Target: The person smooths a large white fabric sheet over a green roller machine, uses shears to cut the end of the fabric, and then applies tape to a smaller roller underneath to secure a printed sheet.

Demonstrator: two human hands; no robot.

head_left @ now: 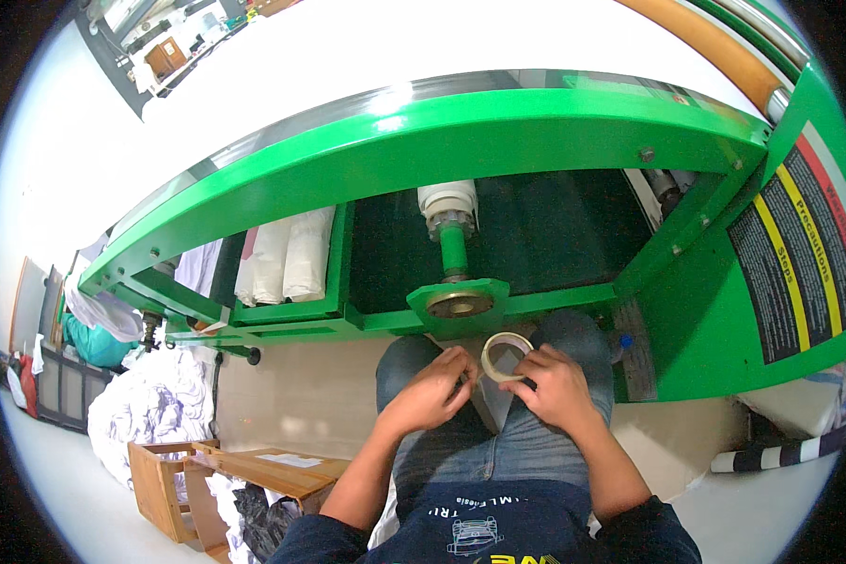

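My right hand (550,385) grips a pale roll of tape (491,352) over my lap, thumb at its lower edge. Just left of the roll, my left hand (437,390) has its fingers curled and pinched together; whatever is between them is too small to make out. In front of my knees, a green machine frame (414,127) spans the view, with a vertical green shaft and round flange (459,301) just beyond my hands. White rolls (282,254) lie in a green compartment to the left.
A green side panel (686,329) with a warning label stands at right. A wooden crate (164,484) with a dark plastic bag (263,517) and a heap of white fabric (160,409) are at lower left. A striped bar (771,456) lies low at right.
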